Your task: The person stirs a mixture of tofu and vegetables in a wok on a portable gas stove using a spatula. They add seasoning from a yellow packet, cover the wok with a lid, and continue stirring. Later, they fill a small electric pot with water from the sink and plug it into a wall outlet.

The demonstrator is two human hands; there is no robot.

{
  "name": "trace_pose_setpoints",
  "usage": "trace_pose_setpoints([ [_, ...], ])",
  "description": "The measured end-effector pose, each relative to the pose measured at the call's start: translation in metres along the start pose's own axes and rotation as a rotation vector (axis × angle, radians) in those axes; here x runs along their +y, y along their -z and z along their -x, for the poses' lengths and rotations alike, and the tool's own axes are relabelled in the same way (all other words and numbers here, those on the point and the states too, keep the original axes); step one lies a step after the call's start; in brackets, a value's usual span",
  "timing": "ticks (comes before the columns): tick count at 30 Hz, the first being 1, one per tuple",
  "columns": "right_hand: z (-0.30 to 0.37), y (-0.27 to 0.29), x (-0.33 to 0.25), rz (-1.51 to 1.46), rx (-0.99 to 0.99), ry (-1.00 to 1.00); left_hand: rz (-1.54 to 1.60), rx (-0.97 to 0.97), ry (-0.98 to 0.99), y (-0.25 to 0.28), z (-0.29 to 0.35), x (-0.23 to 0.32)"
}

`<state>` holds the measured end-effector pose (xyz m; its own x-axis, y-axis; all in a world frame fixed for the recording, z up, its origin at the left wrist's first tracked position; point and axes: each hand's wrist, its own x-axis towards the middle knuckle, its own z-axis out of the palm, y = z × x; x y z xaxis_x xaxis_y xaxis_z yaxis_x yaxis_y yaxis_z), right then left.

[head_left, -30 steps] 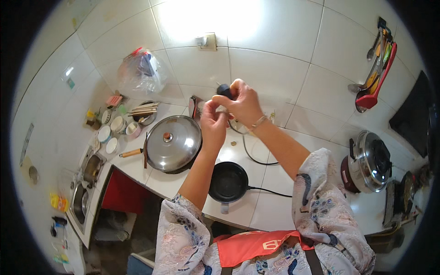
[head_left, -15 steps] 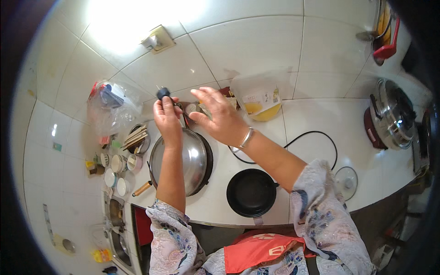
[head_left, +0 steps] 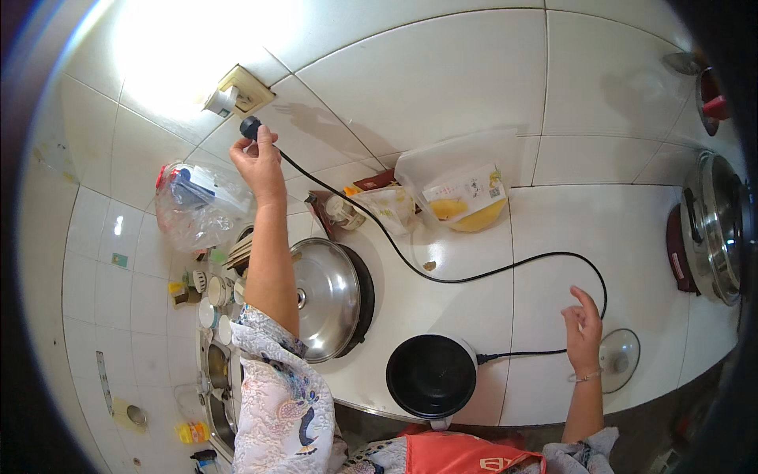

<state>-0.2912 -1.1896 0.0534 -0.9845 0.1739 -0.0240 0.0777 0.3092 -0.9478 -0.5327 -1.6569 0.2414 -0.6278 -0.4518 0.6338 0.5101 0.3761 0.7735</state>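
Observation:
My left hand (head_left: 260, 164) grips a black power plug (head_left: 250, 127) just below a wall socket (head_left: 246, 93) that has a white plug in it. From the plug a black cord (head_left: 418, 272) runs across the counter to a small black electric pot (head_left: 432, 376) near the front edge. My right hand (head_left: 583, 324) hovers at the right, fingers apart and holding nothing, beside the cord's bend. Close to that hand lies a round glass lid (head_left: 619, 360) with a pale rim.
A lidded steel pan (head_left: 325, 300) stands left of the pot. Bags and packets (head_left: 466, 197) lean on the tiled wall. At far left are bowls (head_left: 209, 312) and a plastic bag (head_left: 205, 205); a steel cooker (head_left: 712, 229) stands far right.
My left hand has carried the plug up and left, close to the socket. My right hand has left it and swung down to the right. The cord now stretches across the counter.

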Motion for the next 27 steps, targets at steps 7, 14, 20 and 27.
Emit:
trace_pose_setpoints([
  [7, 0.002, 0.004, 0.021, -0.14, 0.027, -0.131, -0.029, -0.02, -0.034, 0.009, -0.019, 0.001],
  [14, -0.023, -0.023, -0.007, -0.075, -0.055, -0.001, -0.02, 0.024, -0.07, 0.0, -0.02, -0.004],
  [20, -0.028, -0.028, -0.038, -0.018, -0.117, 0.147, -0.043, 0.05, -0.098, 0.002, -0.026, 0.0],
  [27, -0.016, -0.044, -0.06, 0.059, -0.356, 0.363, -0.113, 0.0, -0.085, 0.009, -0.03, 0.008],
])
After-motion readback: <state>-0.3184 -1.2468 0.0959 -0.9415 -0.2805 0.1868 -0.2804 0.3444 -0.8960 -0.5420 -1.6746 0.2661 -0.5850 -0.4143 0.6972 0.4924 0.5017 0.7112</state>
